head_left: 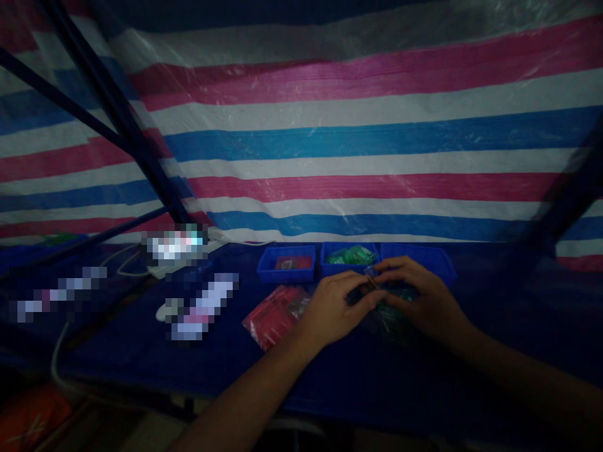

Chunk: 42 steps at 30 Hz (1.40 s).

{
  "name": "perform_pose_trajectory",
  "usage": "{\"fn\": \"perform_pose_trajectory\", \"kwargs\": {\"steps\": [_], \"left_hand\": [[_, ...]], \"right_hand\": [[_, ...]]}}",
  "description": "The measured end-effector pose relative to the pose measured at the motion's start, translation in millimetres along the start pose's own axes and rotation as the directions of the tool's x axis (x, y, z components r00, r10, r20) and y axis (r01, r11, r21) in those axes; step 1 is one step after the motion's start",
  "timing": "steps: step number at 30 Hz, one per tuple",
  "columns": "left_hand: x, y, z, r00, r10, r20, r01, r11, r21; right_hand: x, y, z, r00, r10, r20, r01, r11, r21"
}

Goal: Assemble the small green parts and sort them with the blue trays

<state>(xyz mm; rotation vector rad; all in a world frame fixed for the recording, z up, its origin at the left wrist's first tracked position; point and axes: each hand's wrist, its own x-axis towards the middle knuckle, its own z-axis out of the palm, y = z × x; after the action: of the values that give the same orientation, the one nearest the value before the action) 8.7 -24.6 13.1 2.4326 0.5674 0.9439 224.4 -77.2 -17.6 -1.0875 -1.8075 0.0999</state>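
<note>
Over the blue table, my left hand (336, 306) and my right hand (421, 298) meet with curled fingers. Between their fingertips is a small clear plastic bag (371, 272), partly covered by the fingers; its contents are too dark to make out. Beneath my right hand lies a pile of dark greenish plastic packets (394, 321). Left of my left wrist rest several red packets in clear plastic (276, 317). Behind the hands stand a blue bin with red packets (286, 275), a blue bin with green packets (325, 257) and a third blue bin (440, 257), partly hidden by my right hand.
On the left, a white power strip (162, 270) with cables lies beside blurred-out items and a white rounded object (168, 311). A striped tarp (367, 150) hangs behind the table (221, 370). Dark metal poles (113, 113) slant at the sides. An orange bag (32, 414) sits lower left.
</note>
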Motion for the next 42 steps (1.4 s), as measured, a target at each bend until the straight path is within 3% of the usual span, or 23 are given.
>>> {"fn": "perform_pose_trajectory", "kwargs": {"steps": [5, 11, 16, 21, 25, 30, 34, 37, 42], "left_hand": [[2.0, -3.0, 1.2, 0.994, -0.11, -0.026, 0.108, 0.991, -0.083], [1.7, -4.4, 1.3, 0.983, -0.182, -0.033, 0.177, 0.978, -0.111], [1.7, -5.8, 0.1, 0.963, -0.266, -0.029, 0.257, 0.949, -0.181], [1.8, -6.9, -2.5, 0.975, -0.201, -0.094, 0.181, 0.965, -0.19], [0.9, -6.8, -3.1, 0.975, -0.185, -0.123, 0.153, 0.96, -0.236], [2.2, -9.4, -0.3, 0.965, -0.237, -0.116, 0.207, 0.952, -0.226], [3.7, -11.7, 1.1, 0.96, -0.256, -0.117, 0.23, 0.952, -0.201], [2.4, -10.5, 1.6, 0.969, -0.244, -0.042, 0.231, 0.952, -0.201], [-0.8, -6.8, 1.7, 0.981, -0.185, 0.058, 0.192, 0.97, -0.151]], "right_hand": [[0.9, -2.3, 0.2, 0.999, -0.011, 0.044, 0.013, 0.998, -0.063], [0.8, -7.0, -2.0, 0.998, 0.031, 0.06, -0.034, 0.998, 0.052], [-1.8, -10.7, -1.6, 0.997, -0.045, 0.058, 0.047, 0.998, -0.043], [-1.9, -16.2, -2.2, 0.974, -0.189, 0.122, 0.205, 0.969, -0.137], [-2.7, -17.8, -2.4, 0.956, -0.223, 0.193, 0.249, 0.96, -0.126], [-4.5, -18.8, -2.7, 0.951, -0.21, 0.226, 0.237, 0.966, -0.103], [-2.0, -17.6, -4.1, 0.987, -0.149, 0.066, 0.155, 0.984, -0.085], [-0.9, -13.0, -3.5, 0.999, -0.05, -0.021, 0.049, 0.996, -0.07], [-3.3, -6.4, 0.1, 0.998, -0.019, 0.057, 0.019, 1.0, 0.001]]}}
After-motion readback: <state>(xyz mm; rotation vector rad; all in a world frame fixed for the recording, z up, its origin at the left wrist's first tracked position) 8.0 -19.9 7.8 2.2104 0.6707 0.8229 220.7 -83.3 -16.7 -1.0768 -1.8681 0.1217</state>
